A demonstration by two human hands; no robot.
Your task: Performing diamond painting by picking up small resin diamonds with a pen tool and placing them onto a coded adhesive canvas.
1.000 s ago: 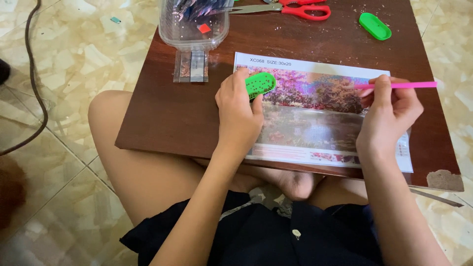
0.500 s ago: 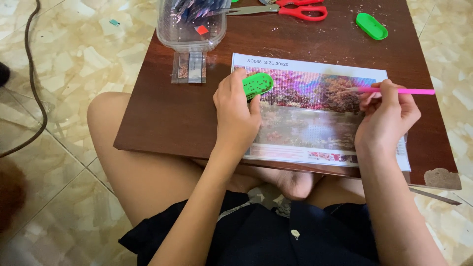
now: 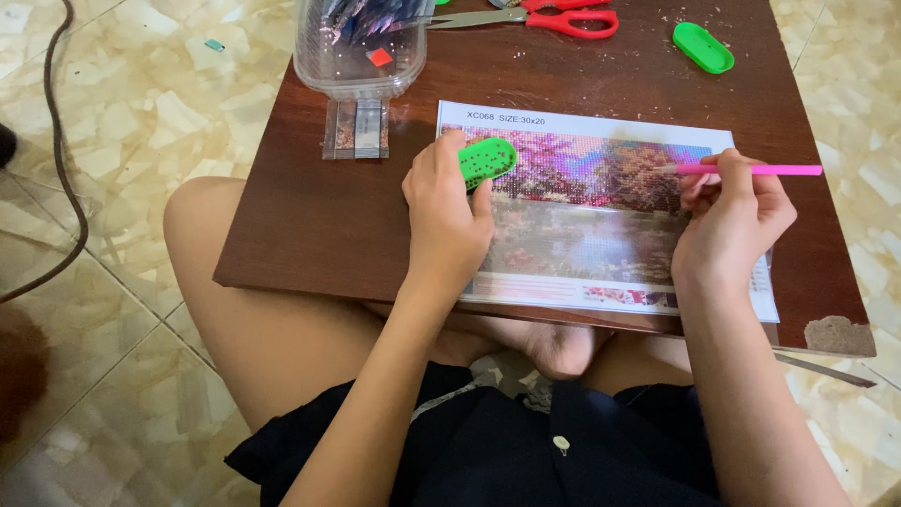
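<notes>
Right hand (image 3: pixel 732 221) around pink pen (image 3: pixel 751 170)

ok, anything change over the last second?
Little. The pink pen in the right hand dropped slightly toward the picture sheet, its tip now on the upper right part. Nothing grabbed or released. The left hand keeps holding the green tray; scissors, tub unmoved.

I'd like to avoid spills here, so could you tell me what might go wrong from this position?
1. The green bead tray in the left hand is held above the canvas; a tilt could scatter its small beads.
2. The right hand rests on the canvas while holding the pink pen, and might smudge or shift it.
3. The canvas lies near the table edge, so it could slide off.
</notes>
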